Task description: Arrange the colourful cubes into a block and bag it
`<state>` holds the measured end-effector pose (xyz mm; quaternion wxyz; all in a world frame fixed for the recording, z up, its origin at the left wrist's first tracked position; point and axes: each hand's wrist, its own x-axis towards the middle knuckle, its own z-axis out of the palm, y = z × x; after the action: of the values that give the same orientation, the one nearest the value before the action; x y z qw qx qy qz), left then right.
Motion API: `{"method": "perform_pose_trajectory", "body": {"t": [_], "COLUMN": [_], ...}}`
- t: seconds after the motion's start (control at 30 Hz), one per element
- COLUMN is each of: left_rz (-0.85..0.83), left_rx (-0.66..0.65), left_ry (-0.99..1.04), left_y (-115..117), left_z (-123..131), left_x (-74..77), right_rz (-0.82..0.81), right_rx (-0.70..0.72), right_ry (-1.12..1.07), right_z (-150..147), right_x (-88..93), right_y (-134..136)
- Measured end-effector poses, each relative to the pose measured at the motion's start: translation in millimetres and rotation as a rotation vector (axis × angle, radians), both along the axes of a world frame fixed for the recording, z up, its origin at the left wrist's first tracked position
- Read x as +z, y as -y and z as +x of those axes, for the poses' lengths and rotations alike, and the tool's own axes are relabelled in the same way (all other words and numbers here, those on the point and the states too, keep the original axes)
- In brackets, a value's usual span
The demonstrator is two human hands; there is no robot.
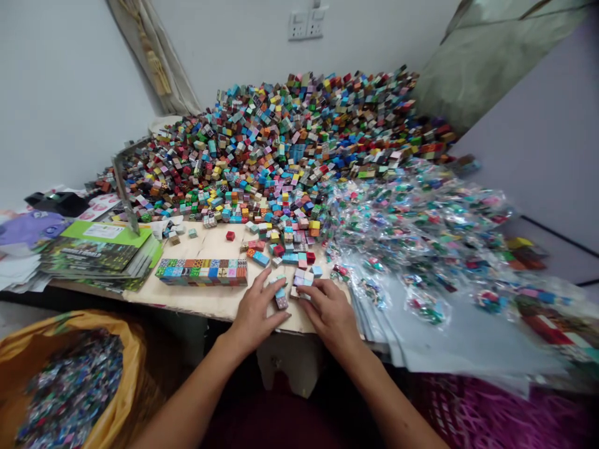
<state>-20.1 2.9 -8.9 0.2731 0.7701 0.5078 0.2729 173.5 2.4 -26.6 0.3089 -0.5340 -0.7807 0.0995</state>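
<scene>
- Blue and pink printed cubes [302,288] sit in a small cluster under the right hand [330,315], near the front edge of the pale wooden tabletop [201,305].
- Fingers of the right hand curve down over that cluster, slightly spread and touching it; whether they pinch any cube cannot be told.
- Beside it, the left hand [255,312] rests with its fingers spread, the tips just against a short stack of cubes [281,299] between the two hands.
- Left of the hands, a tight row of patterned cubes [201,272] lies along the tabletop.
- Behind them, loose cubes lie scattered, among them one red cube [229,236].
- Farther back, a great heap of multicoloured cubes [290,143] spreads towards the wall.
- On the right lie piled clear plastic bags of small cubes [412,231], beside flat plastic sheets [449,337].
- On the left stand green booklets [100,252]; below, a yellow sack [126,368] holds small packets [70,386].
</scene>
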Motion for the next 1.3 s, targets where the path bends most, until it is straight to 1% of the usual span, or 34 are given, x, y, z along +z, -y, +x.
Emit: {"method": "perform_pose_trajectory", "body": {"t": [0.1,0.2,0.27,0.33,0.4,0.5,0.6,0.7,0.77,0.87,0.93,1.03,1.1,1.23,1.3], "left_rz": [-0.067,-0.037,0.005,0.055,0.117,0.221,0.307,0.341,0.353,0.369,0.375,0.384,0.397,0.447,0.467], "left_rx": [-0.038,-0.012,0.000,0.009,0.032,0.097,0.145,0.121,0.099,0.101,0.106,0.092,0.094,0.167,0.129], "left_ry": [0.023,0.046,0.051,0.035,-0.006,-0.094,-0.144,-0.135,-0.113,-0.090,-0.091,-0.106,-0.149,-0.297,-0.325], "left_y": [-3,-1,2,7,11,13,11,8,8,8,7,8,11,23,27], "left_z": [-1,2,5,6,9,16,20,18,14,11,11,10,10,15,21], "left_x": [0.5,-2.2,-3.5,-3.9,-4.3,-6.9,-10.5,-12.2,-12.6,-14.7,-16.8,-17.8,-15.4,-6.2,-3.4], "right_rz": [-0.032,-0.110,-0.163,-0.162,-0.102,-0.023,-0.063,-0.126,-0.143,-0.131,-0.118,-0.102,-0.104,-0.144,-0.159], "right_rx": [0.025,0.099,0.167,0.163,0.116,0.093,0.112,0.190,0.210,0.166,0.155,0.178,0.195,0.162,0.153], "right_ry": [-0.085,-0.206,-0.297,-0.324,-0.244,0.029,0.260,0.309,0.287,0.233,0.178,0.103,0.062,-0.036,-0.044], "right_z": [-11,-16,-10,2,14,24,22,19,18,16,15,16,19,24,25], "right_x": [6.7,13.3,17.0,19.4,20.5,20.1,19.8,20.9,21.3,20.0,18.1,15.2,14.1,13.0,13.0], "right_y": [1,5,7,4,-3,-19,-31,-29,-22,-11,-9,-10,-11,-6,-2]}}
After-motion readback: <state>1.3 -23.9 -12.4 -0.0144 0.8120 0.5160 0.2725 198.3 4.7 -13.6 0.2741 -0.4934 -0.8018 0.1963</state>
